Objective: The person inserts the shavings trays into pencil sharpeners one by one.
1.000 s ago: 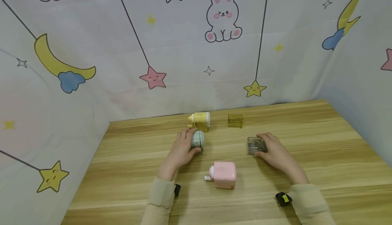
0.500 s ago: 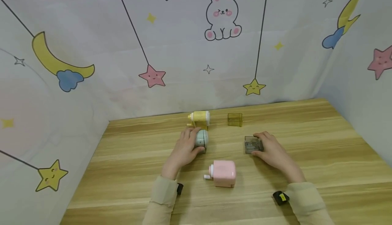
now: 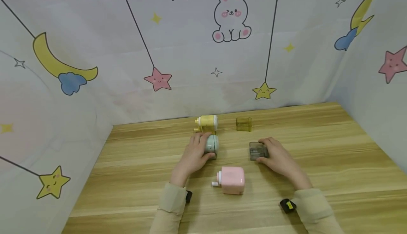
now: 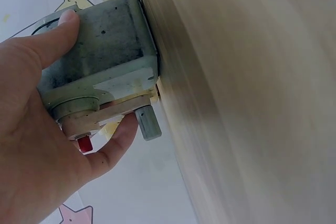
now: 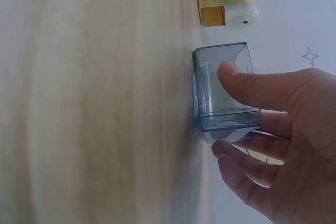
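"Since I'm only on this rig through the cameras, going big to small: printed backdrop [image 3: 184, 46], then the wood-grain surface [image 3: 133, 177] in front."

"Cool, and the grips?"

"Left grip [image 3: 194, 155] is wrapped round the pale green sharpener [image 3: 212, 145], thumb near side, fingers far side. That sits between the pink sharpener [image 3: 233, 180] in front and the yellow sharpener [image 3: 208, 122] behind. Right grip [image 3: 279, 158] has the smoky clear box [image 3: 257, 152] pinched, to the right of the green one. Can't tell if either is fully touching down."

"How do you reckon they handle?"

"My guess: sharpener's lightish, stiff, kinda slick plastic, so I'd take the body and stay off the crank handle [image 4: 149, 124]. Box looks lighter, thin, maybe brittle, so hold its side walls and don't squeeze hard."

"Tiny red bit [image 4: 85, 144] by the crank?"

"Yeah, no idea, I'd avoid pressing it."
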Action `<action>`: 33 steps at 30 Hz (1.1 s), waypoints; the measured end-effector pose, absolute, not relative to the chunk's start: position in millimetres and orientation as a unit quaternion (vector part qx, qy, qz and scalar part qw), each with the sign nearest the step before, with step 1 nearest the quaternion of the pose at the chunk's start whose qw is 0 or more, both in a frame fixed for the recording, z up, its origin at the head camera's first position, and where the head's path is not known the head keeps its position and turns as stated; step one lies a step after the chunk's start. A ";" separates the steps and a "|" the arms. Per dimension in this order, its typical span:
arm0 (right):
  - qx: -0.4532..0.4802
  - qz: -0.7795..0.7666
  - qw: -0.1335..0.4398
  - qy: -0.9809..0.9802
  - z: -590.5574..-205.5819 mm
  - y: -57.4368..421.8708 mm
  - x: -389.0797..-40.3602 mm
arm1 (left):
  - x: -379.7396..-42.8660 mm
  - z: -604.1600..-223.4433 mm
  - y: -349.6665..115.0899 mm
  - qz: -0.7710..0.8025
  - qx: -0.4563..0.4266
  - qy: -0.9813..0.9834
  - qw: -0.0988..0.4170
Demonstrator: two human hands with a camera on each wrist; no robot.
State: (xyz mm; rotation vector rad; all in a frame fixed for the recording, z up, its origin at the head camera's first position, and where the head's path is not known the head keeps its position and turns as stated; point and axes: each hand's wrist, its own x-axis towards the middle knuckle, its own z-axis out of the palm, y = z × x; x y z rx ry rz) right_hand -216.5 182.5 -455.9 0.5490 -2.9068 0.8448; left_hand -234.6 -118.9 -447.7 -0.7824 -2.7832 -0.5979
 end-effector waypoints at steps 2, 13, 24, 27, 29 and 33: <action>0.180 0.273 0.031 -0.945 -456.5 181.3 -217.2 | -234.5 -447.2 -118.1 -0.203 -0.262 -0.939 0.094; 0.198 0.276 0.034 -0.940 -459.5 171.1 -221.7 | -235.5 -446.7 -114.6 -0.206 -0.266 -0.937 0.096; 0.207 0.275 0.035 -0.938 -460.2 159.4 -223.0 | -235.8 -447.0 -109.8 -0.200 -0.266 -0.939 0.086; 0.211 0.276 0.038 -0.937 -460.3 156.6 -223.1 | -236.2 -447.2 -108.2 -0.201 -0.271 -0.937 0.089; 0.213 0.275 0.038 -0.937 -460.3 155.2 -223.1 | -236.5 -447.3 -107.3 -0.202 -0.272 -0.936 0.089; 0.216 0.274 0.039 -0.936 -460.4 152.2 -223.1 | -236.3 -447.5 -105.8 -0.199 -0.272 -0.938 0.086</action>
